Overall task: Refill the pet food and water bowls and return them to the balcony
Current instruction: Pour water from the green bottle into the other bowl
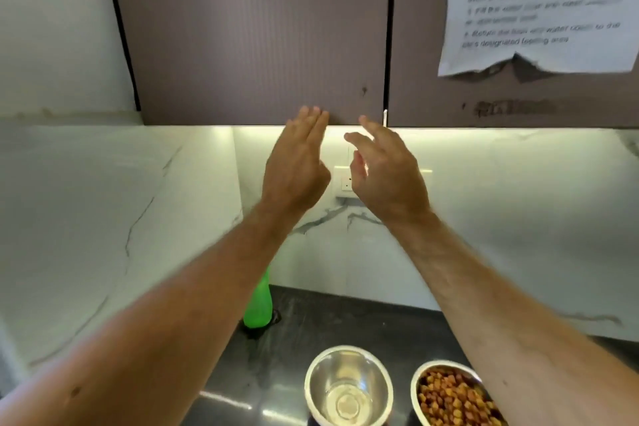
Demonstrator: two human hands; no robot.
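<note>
- Both hands are raised at the bottom edge of the upper cabinet door [249,31], while the task's things sit low and near on the dark counter [311,322], well below and nearer than either hand
- The left hand [297,162] has straight fingers held together, their tips at or just over the door's lower edge; whether they touch it I cannot tell; it holds nothing
- The right hand [383,169] is loosely spread, fingers relaxed and slightly bent, near the gap between the two doors, also holding nothing
- The water bowl [348,387], a steel bowl with a little clear water at the bottom, stands at the near edge, almost straight down between the two forearms
- The food bowl [453,398], steel and full of brown kibble, stands just beside it on the right, partly hidden under the right forearm; so the right hand is judged nearer to it, the left to the water bowl
- A green bottle [259,308] stands upright farther back on the left, half behind the left forearm
- Judged from this, the food looks done, the water low, and carrying to the balcony is yet to come
- A torn sheet of paper [539,7] is stuck on the right-hand door; the print is blurred, but "designated feeding area" and "Return the" can be made out; no brands are visible
</note>
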